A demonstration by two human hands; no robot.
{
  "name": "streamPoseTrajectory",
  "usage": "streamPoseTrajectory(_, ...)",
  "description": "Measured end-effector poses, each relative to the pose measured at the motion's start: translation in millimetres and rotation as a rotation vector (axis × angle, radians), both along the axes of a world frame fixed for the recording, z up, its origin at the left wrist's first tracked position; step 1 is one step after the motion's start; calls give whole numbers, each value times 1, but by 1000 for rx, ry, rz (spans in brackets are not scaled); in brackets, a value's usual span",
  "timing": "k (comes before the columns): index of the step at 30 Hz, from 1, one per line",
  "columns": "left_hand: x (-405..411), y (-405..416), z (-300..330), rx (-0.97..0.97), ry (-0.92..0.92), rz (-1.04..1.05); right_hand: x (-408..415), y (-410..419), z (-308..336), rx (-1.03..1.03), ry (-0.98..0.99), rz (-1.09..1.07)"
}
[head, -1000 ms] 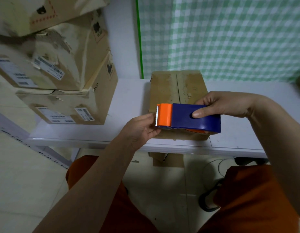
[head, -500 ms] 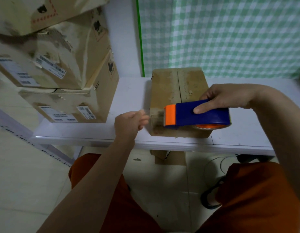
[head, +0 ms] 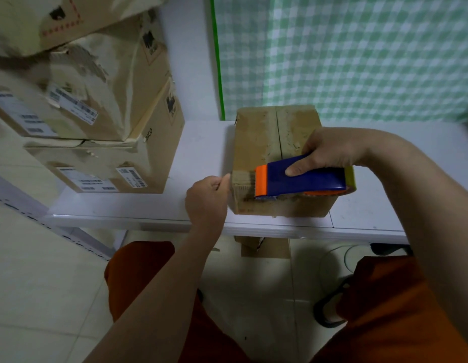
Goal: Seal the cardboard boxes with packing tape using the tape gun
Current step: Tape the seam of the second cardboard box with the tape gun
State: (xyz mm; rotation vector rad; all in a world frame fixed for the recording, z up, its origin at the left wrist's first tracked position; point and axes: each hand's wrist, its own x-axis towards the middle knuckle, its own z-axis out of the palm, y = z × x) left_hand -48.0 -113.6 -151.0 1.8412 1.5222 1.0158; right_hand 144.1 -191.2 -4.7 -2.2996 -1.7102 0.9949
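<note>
A small cardboard box (head: 256,142) stands on the white table (head: 201,155), its two top flaps meeting in a centre seam. My right hand (head: 329,150) grips a blue tape gun (head: 303,179) with an orange blade end, held low over the box's near part. A strip of clear tape (head: 242,176) runs from the gun's orange end leftward to the box's left edge. My left hand (head: 208,197) pinches the tape's free end at that left edge, beside the box.
A stack of larger worn cardboard boxes (head: 101,121) with shipping labels fills the table's left side. A green checked curtain (head: 358,53) hangs behind the table. A piece of cardboard (head: 264,247) lies on the tiled floor under the table's edge.
My left hand has drawn the tape end out from the gun to the box's left edge. The tape gun has moved right and down onto the box.
</note>
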Motion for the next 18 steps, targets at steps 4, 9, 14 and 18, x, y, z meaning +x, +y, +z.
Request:
streamPoseTrajectory(4, -1, 1, 0, 30, 281, -30, 1, 0, 1, -10, 6, 7)
streamPoseTrajectory(9, -6, 9, -12, -182, 588, -124, 3, -3, -1, -8, 17, 10)
streamPoseTrajectory(14, -14, 13, -7, 268, -2, -227, 3, -3, -1, -4, 5, 27)
streamPoseTrajectory(18, -7, 16, 7, 159, -79, -498, 3, -1, -1, -10, -5, 33)
